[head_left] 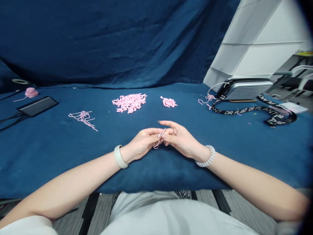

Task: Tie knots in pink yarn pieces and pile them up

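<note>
A short piece of pink yarn [156,146] is pinched between my two hands, over the front part of the blue-covered table. My left hand [144,142] grips it with thumb and forefinger, and a small loop hangs below the fingertips. From the other side my right hand [182,139] closes thumb and fingers on the same yarn, its forefinger stretched out above. Two short ends poke up between the fingertips. Whether the yarn is knotted there is hidden by the fingers. Beyond the hands lie a large heap of pink knotted yarn pieces [130,102] and a smaller heap [169,102].
Loose pink yarn strands [84,118] lie to the left. Farther left are a black flat device [37,106] with cables and a pink yarn ball [31,92]. At right, a silver-grey case [249,89] stands by a black lettered strap [239,111]. Blue cloth [110,39] hangs behind.
</note>
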A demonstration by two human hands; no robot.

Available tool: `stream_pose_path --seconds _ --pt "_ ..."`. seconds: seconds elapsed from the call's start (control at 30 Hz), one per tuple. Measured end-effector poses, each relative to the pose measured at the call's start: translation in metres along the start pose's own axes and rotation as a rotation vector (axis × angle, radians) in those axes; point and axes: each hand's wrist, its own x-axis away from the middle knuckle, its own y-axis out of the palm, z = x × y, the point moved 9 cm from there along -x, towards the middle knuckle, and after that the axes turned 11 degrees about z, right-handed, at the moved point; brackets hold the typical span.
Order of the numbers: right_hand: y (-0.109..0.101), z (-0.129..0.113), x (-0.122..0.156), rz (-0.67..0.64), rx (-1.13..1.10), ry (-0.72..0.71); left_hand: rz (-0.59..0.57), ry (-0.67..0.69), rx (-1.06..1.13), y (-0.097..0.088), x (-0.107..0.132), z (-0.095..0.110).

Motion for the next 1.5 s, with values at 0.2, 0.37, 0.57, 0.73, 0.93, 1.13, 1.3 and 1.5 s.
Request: stream_pose_path --seconds 0.2,0.37,0.57,0.73,0.93,1.13,1.3,1.5 --pt "0.003 0.006 0.000 -0.063 0.068 0.033 -0.121 -0.045 -0.080 0.008 0.002 -0.001" --pt "0.004 0.013 0.000 -0.134 0.176 0.083 -0.208 -0.059 -0.190 0.013 0.004 -0.003" --pt "-0.001 0.010 -0.001 -0.074 0.294 0.013 -0.088 -0.059 -0.064 0.003 0.001 -0.004" --pt "-0.005 -0.002 -0.001 0.026 0.312 -0.105 0.011 -0.054 0.061 0.000 0.000 -0.002" --pt "-0.003 -0.007 0.000 0.028 0.225 -0.132 0.100 -0.022 0.091 -0.004 -0.001 -0.001" --pt "-0.002 -0.001 -0.002 0.024 0.228 -0.102 0.123 0.040 0.075 -0.003 -0.001 0.002" --pt "-0.008 -0.007 -0.001 0.083 0.290 -0.119 0.135 0.021 0.077 -0.005 -0.002 -0.002" --pt "-0.016 -0.024 -0.001 0.183 0.355 -0.276 0.094 0.053 -0.064 0.000 0.000 -0.001"
